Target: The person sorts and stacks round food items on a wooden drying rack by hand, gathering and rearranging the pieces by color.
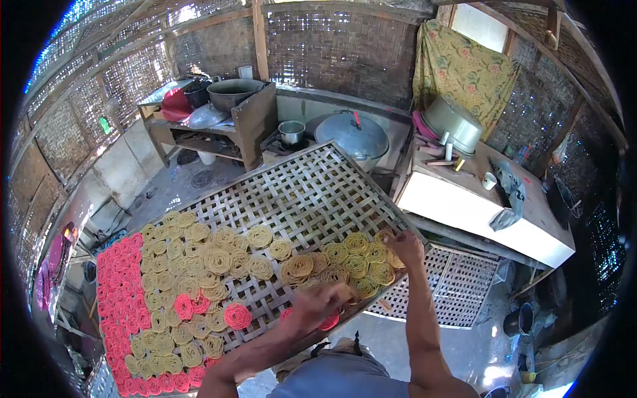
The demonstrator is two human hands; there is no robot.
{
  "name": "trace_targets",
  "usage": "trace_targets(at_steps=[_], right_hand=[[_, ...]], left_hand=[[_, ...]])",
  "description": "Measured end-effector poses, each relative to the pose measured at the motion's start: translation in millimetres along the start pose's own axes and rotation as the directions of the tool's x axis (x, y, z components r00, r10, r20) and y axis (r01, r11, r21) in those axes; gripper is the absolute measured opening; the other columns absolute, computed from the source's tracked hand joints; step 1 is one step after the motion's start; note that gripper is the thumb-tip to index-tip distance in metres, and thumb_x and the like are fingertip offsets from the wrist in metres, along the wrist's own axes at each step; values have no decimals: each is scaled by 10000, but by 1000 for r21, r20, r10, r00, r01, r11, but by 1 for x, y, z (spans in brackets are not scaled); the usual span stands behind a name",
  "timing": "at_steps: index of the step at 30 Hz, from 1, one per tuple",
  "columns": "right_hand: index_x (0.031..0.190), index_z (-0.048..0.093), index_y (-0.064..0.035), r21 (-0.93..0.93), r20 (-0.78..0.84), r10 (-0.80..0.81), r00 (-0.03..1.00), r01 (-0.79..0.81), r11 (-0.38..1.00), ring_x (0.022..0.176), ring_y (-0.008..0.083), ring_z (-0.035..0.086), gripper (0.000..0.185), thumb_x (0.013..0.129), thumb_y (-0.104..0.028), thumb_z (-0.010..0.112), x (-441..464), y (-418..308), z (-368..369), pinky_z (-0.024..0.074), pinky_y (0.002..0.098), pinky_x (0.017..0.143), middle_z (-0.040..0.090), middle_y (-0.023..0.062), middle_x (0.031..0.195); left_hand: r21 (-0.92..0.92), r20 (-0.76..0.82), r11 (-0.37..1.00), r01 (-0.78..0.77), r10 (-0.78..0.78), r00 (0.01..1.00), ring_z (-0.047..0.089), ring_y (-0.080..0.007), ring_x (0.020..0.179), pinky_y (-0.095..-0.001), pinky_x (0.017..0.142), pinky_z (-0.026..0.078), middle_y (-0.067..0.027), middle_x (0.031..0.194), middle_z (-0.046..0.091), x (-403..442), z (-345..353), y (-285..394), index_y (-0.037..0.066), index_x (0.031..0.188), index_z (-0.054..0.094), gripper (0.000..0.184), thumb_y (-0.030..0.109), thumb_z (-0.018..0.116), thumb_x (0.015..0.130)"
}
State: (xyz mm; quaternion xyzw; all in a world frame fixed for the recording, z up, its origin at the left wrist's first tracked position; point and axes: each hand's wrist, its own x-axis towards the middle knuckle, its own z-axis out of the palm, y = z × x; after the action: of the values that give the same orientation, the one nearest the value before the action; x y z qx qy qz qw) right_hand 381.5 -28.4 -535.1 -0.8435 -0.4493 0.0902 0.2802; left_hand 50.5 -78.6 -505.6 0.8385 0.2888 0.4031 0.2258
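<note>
A large woven bamboo rack [292,179] tilts across the view in front of me. Flat round coils of thin strands lie on it, red coils [119,285] at the left and yellow coils [179,252] beside them. My right hand [406,251] is at the rack's right edge, its fingers bent onto a yellow coil [383,237] at the end of a group. Over the rack's near edge is my left hand [320,306], smeared by motion; whether it holds anything is unclear. Below it a red coil [330,321] shows partly, while a loose red coil [237,316] lies farther left.
A second woven rack [458,282] lies lower at the right. Behind stand a large lidded pot [352,136], a small pot [292,132] and a wooden shelf [255,123] with cookware. A white-fronted counter [478,215] at the right carries an upturned metal pot [454,123] and a cup [489,180].
</note>
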Motion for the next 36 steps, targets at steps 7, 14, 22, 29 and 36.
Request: trace_targets(at_steps=[7, 14, 22, 29, 36], right_hand=[[887, 718, -28, -32, 19, -36, 999, 37, 999, 755, 252, 678, 482, 671, -422, 893, 8, -3, 0, 528, 392, 701, 706, 147, 805], [930, 737, -13, 144, 151, 44, 988, -66, 987, 878, 358, 718, 399, 735, -352, 816, 30, 21, 15, 550, 453, 752, 732, 218, 913], [866, 750, -15, 324, 198, 90, 976, -152, 934, 656, 156, 621, 250, 750, -231, 796, 16, -13, -7, 504, 361, 634, 667, 73, 686], [876, 742, -3, 509, 71, -299, 952, 223, 831, 675, 150, 626, 224, 846, -224, 763, 17, -22, -5, 520, 346, 655, 677, 55, 716], [1077, 717, -20, 699, 70, -530, 845, 338, 630, 879, 175, 674, 312, 952, -306, 706, -27, -140, -5, 545, 324, 795, 726, 96, 1021]], left_hand=[[-59, -359, 930, 364, -359, 861, 638, -387, 1098, -429, 942, 524, -212, 1175, 666, 19, -35, -31, 28, 1256, 609, 430, 74, 679, 835], [141, -230, 940, 311, -274, 934, 492, -434, 1303, -482, 1105, 403, -227, 1401, 537, 15, -13, -39, 47, 1272, 599, 461, 77, 697, 823], [201, -54, 950, 238, -232, 971, 453, -417, 1351, -507, 1133, 352, -205, 1420, 534, 27, 24, -56, 65, 1274, 600, 511, 128, 736, 786], [-1, -58, 973, 230, -230, 972, 486, -391, 1339, -487, 1115, 384, -210, 1413, 549, 26, 19, -56, 39, 1318, 585, 555, 132, 765, 801], [-514, -111, 807, 292, -400, 910, 489, -295, 1347, -403, 1099, 429, -201, 1500, 429, 24, 16, -53, 53, 1589, 179, 974, 164, 797, 844]])
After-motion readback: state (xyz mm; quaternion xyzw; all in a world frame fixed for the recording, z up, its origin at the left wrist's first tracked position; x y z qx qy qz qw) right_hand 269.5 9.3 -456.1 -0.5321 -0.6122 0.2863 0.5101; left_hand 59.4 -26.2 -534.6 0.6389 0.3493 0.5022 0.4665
